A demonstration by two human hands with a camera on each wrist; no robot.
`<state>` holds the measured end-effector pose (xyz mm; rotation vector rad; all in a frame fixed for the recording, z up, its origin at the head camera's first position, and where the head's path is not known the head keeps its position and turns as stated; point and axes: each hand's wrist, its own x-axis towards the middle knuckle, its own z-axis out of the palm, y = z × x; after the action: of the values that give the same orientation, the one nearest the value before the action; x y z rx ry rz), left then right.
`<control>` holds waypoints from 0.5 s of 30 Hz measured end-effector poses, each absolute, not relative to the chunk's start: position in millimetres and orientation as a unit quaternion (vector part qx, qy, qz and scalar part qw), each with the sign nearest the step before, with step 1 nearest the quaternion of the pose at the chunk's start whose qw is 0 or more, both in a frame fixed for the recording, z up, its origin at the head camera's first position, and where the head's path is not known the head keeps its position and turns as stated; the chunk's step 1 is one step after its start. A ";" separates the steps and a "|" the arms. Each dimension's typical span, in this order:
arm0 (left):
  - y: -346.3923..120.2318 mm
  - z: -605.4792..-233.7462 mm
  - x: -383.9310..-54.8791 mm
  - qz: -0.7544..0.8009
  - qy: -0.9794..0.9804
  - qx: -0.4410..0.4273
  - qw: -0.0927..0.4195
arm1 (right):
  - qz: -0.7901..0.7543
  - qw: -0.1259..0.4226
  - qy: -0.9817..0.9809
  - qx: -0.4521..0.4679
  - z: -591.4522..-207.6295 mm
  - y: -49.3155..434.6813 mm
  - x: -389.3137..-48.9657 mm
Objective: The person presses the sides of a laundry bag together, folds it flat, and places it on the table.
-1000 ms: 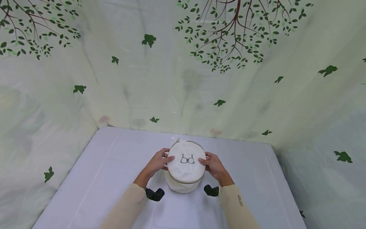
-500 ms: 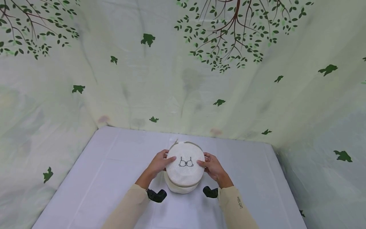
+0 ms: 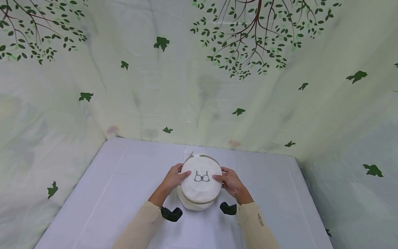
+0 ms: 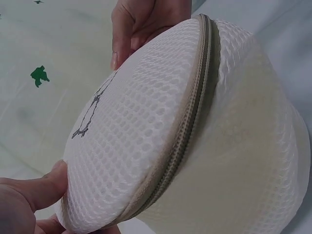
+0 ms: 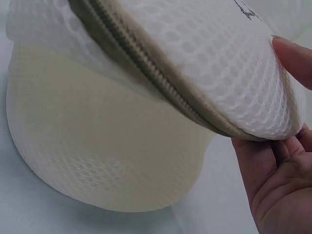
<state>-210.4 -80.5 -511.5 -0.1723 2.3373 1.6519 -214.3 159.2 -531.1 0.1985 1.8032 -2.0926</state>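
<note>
A white mesh bra wash bag, round and with a bra drawing on its lid, stands on the table between my hands, lid tilted toward me. My left hand grips the lid's left edge, thumb on top and fingers underneath. Opposite it, my right hand pinches the right edge in the same way. A beige zipper runs round the rim in the left wrist view and looks closed where it shows. Below the rim, the soft side wall bulges down to the table in the right wrist view. What the bag contains is hidden.
A white cloth covers the table. Behind and beside it hangs a pale curtain printed with leaves and branches. Black wrist devices sit at both cuffs of the beige sleeves.
The bag's lid has shifted slightly left and toward me, and its drawing now sits more level. Both hands have kept their hold and moved a little with it.
</note>
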 end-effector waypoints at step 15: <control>-75.3 -511.9 -207.5 0.584 0.799 -0.087 0.110 | -0.736 0.160 0.650 0.101 -534.1 152.5 -213.5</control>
<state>-207.5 -75.3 -511.9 -0.2548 2.3486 1.7175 -213.5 152.5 -534.1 0.2889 1.8563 -2.1021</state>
